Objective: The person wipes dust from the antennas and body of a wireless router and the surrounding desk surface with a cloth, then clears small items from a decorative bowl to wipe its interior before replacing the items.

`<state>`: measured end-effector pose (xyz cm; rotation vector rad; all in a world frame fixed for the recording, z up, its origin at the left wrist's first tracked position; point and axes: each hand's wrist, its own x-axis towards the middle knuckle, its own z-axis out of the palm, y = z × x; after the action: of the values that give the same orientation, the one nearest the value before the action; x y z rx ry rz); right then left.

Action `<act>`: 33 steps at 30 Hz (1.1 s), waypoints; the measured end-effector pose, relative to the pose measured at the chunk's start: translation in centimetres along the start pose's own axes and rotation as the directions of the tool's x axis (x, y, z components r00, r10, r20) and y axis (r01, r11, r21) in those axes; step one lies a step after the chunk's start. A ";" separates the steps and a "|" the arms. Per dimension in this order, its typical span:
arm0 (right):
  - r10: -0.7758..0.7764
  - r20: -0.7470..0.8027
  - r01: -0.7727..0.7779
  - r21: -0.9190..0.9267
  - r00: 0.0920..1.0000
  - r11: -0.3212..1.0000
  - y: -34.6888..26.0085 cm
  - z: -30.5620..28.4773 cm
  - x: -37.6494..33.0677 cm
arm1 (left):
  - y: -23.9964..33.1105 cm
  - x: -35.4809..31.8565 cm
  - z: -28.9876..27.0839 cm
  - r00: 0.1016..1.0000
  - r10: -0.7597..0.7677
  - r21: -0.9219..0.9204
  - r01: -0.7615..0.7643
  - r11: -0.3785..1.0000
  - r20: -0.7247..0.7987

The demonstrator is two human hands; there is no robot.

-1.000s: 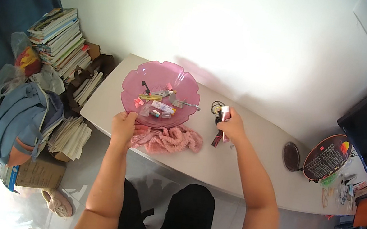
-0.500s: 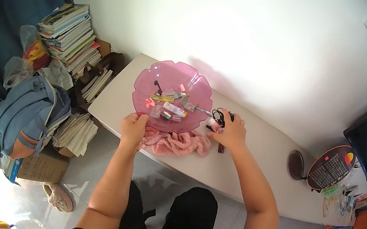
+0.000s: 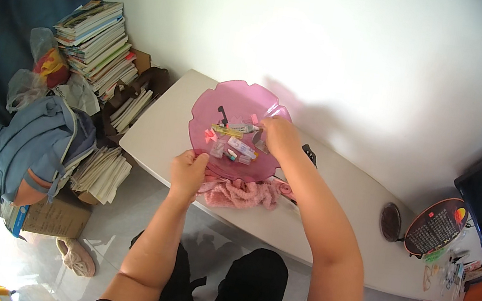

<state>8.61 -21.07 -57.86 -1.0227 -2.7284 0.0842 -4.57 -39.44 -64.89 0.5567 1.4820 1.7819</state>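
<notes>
My left hand is closed on the near left rim of a translucent pink, scallop-edged plate, thumb on top. On the plate lie a yellow tube, a white tube, a black clip-like piece, a pink bow-shaped piece and several small clear pieces. Over the plate's right side reaches my right hand, fingers curled down beside a small grey piece; its fingertips and anything in them are hidden. A fluffy pink cloth lies bunched under the plate's near edge.
A coiled black cord lies right of the plate, partly behind my right wrist. Farther right are a dark oval object and a dark racket-shaped board. Stacked books and a grey-blue backpack stand left of the white table.
My right hand has moved left and up from the small things on the table to over the plate's right side. My left hand stays on the rim.
</notes>
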 end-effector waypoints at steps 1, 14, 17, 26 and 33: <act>0.022 0.069 -0.020 -0.035 0.997 0.999 0.6 0.4 0.8 | 0.1 -0.1 0.1 1.000 -0.015 0.003 0.015 1.000 0.001; 0.044 -0.070 -0.042 0.025 0.997 0.999 0.4 -1.8 -1.4 | 1.0 -0.7 0.9 0.999 -0.046 -0.053 0.047 0.997 0.020; 0.095 -0.123 -0.081 0.108 0.988 0.991 1.5 -2.7 -2.8 | 0.8 -0.6 0.9 0.997 -0.064 -0.066 0.067 0.996 0.036; 0.263 -0.001 -0.252 0.288 0.965 0.924 8.3 -4.0 -11.2 | 0.6 -0.1 0.9 0.992 -0.124 -0.026 0.125 0.992 0.035; 0.366 -0.021 -0.299 0.534 0.930 0.791 7.5 -1.8 -16.4 | 1.1 0.2 1.1 0.985 -0.166 -0.010 0.167 0.986 0.042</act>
<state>25.88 -26.22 -60.18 -1.2607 -2.1797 0.7550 -4.16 -38.64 -63.56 0.4459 1.4441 1.6406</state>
